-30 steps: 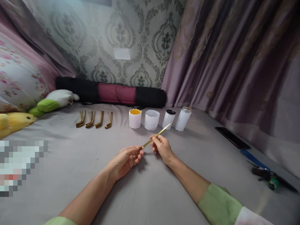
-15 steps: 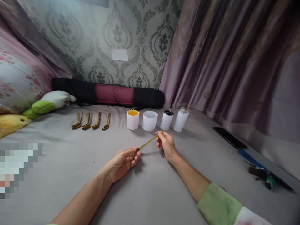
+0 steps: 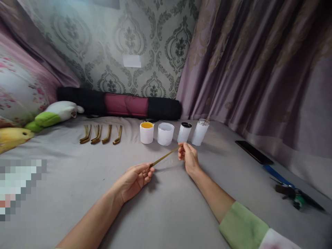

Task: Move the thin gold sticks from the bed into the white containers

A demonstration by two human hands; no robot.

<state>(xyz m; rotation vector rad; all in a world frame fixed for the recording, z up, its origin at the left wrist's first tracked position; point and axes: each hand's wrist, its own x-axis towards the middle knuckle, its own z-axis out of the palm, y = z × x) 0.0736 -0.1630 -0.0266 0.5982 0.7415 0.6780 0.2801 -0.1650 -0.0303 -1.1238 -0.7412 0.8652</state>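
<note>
My left hand pinches the near end of a thin, flat, olive-gold strip between thumb and fingers. The far end is pinched by my right hand, so the strip slants up to the right, stretched straight above the grey sheet. Just behind my right hand stands a white-wrapped container with dark contents. To the left, several bent bundles of similar gold-brown strips lie in a row.
Also in the row are a white cup with yellow contents, a wide white cup and a tall wrapped jar. A phone and keys lie right. Plush toys and a black-and-maroon roll sit behind.
My right hand has slid along the strip, away from my left hand, up and to the right. My left hand has stayed nearly still, holding its end.
</note>
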